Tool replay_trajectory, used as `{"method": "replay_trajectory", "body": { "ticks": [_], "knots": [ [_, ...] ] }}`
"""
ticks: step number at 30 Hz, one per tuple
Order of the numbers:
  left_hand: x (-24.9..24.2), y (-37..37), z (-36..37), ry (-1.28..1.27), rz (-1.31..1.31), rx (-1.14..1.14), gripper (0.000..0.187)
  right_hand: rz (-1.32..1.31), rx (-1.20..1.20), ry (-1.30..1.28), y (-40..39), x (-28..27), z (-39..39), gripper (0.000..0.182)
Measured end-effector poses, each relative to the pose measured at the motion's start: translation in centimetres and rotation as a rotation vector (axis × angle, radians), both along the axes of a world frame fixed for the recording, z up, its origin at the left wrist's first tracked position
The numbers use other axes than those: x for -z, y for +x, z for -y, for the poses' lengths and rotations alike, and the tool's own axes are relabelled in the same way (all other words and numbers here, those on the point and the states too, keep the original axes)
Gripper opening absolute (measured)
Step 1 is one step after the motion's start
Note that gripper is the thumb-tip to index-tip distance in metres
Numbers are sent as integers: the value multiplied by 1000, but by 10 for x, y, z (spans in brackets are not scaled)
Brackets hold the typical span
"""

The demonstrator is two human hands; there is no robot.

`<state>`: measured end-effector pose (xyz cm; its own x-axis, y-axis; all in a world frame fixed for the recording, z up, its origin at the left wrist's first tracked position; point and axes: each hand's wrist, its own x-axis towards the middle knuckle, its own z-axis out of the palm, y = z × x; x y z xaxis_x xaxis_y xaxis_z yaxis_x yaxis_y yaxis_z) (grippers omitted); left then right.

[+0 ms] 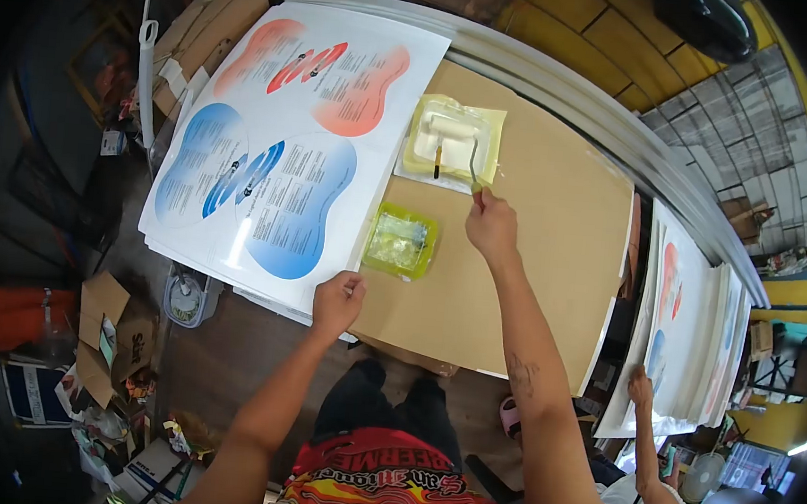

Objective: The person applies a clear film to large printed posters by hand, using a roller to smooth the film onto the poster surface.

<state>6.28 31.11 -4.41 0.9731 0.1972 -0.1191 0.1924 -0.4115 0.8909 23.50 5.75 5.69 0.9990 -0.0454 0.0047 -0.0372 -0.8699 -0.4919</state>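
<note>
My right hand (493,226) is closed around the handle of a small paint roller (474,161). The roller's bent wire frame reaches into a white tray (418,149) lined with yellow, which holds pale liquid; its head is hard to make out there. A brush (437,163) with a dark handle leans in the same tray. Near the table's front edge, my left hand (339,301) is curled closed beside the printed sheets; what its fingers hold, if anything, is hidden. Just above it sits a yellow-green plastic tub (399,242) with clear, crumpled-looking contents.
Printed sheets (251,136) with red and blue shapes lie left of a brown board (536,253). Cardboard boxes (211,24) stand at the left. To the right, another person's hand (639,386) touches a second printed sheet (678,321). A pink slipper (510,417) is on the floor.
</note>
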Motion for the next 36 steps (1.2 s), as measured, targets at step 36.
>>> {"method": "replay_trajectory", "body": {
  "ticks": [36],
  "knots": [
    [-55,4,-138,715,19,824,69,250,132,-157,-92,68,6,62]
  ]
}}
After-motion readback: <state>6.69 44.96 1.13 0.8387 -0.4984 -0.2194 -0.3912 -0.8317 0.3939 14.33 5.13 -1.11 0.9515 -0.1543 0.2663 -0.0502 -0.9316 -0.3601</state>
